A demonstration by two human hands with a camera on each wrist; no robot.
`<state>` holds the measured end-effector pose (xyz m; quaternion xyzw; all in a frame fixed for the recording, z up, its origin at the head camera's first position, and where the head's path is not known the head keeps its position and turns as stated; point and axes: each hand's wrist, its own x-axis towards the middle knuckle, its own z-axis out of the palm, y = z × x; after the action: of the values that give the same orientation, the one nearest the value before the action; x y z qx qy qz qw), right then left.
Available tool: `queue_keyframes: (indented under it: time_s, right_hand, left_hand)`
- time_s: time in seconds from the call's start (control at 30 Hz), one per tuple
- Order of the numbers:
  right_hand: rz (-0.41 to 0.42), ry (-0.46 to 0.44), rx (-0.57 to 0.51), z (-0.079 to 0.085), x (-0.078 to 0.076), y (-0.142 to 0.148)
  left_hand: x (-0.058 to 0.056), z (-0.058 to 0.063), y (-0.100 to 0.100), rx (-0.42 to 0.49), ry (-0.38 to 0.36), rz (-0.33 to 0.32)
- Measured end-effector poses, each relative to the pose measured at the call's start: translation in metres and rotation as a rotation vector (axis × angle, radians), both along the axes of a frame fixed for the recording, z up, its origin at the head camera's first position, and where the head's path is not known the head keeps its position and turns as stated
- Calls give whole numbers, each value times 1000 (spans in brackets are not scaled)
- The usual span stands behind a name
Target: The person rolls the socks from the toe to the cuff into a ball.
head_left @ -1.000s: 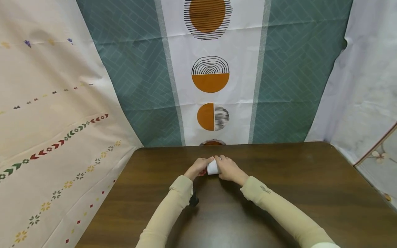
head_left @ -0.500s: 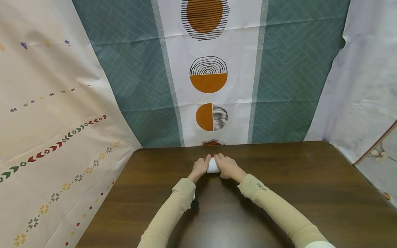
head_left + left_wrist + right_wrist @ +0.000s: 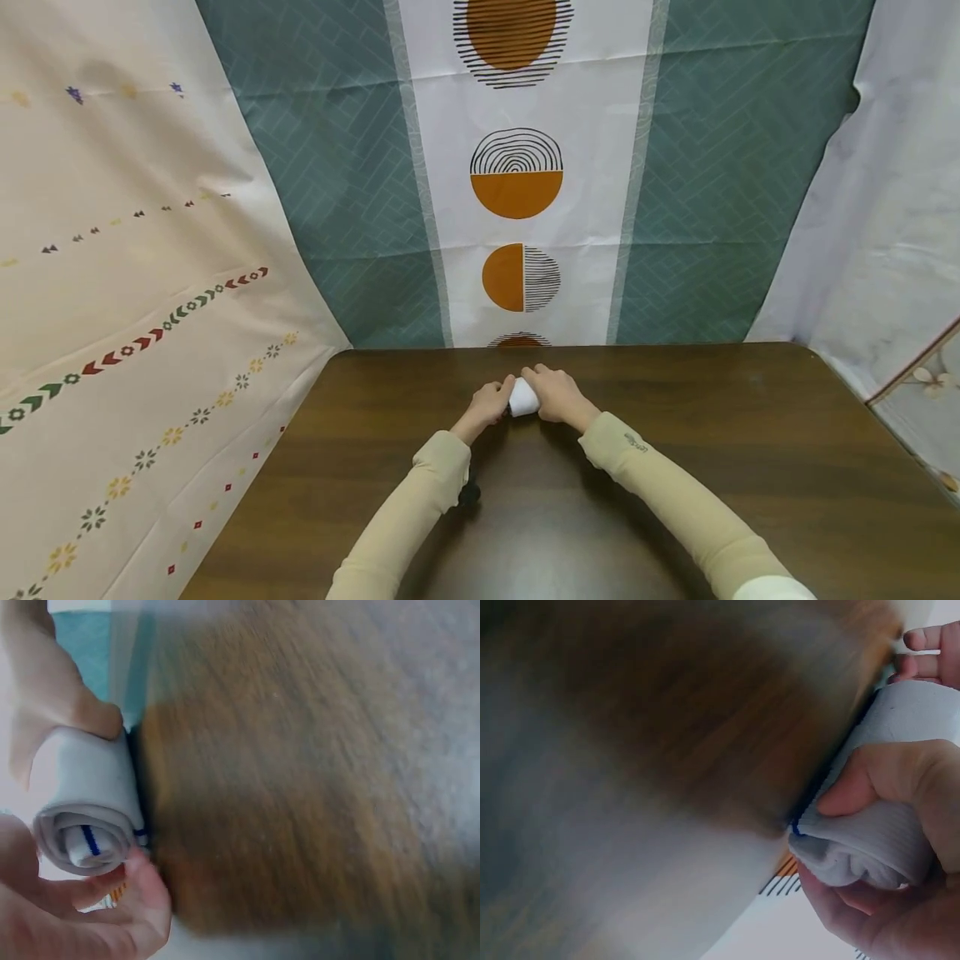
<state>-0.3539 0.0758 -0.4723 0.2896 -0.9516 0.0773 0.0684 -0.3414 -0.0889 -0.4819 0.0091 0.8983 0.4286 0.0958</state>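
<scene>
A rolled white sock (image 3: 523,398) with dark blue edging sits between both hands near the far side of the table. In the left wrist view its coiled end, with a short blue stripe, faces the left hand (image 3: 90,919), whose fingertips pinch the edge of the roll. The right hand (image 3: 907,825) grips the other end, thumb across the ribbed fabric and fingers curled underneath. Seen from the head, the left hand (image 3: 486,404) is left of the sock and the right hand (image 3: 558,397) right of it. The roll's underside is hidden.
The brown wooden table (image 3: 675,450) ends at a far edge just beyond the hands. A green and white patterned cloth (image 3: 540,192) hangs behind it, and a cream cloth (image 3: 150,333) on the left. A dark wrist device (image 3: 469,492) shows under the left sleeve.
The sock roll has tilted slightly between the hands, which stay at about the same spot. The left hand's fingers have shifted their hold. The head view has moved a little.
</scene>
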Motion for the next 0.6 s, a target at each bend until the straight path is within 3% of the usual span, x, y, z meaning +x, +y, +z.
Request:
queue_keyframes:
  time_s: [0.23,0.43,0.53,0.6]
  right_hand:
    - [-24,-26,-25,7,1,12]
    - [-2,-71,-93,6,7,21]
    - [11,-95,-142,5,11,25]
    - [20,-117,-173,3,14,28]
  left_hand:
    - [8,14,4,56,62,-148]
    - [13,13,2,187,57,-313]
    - [15,11,-1,159,103,-371]
    - [17,12,-4,86,151,-381]
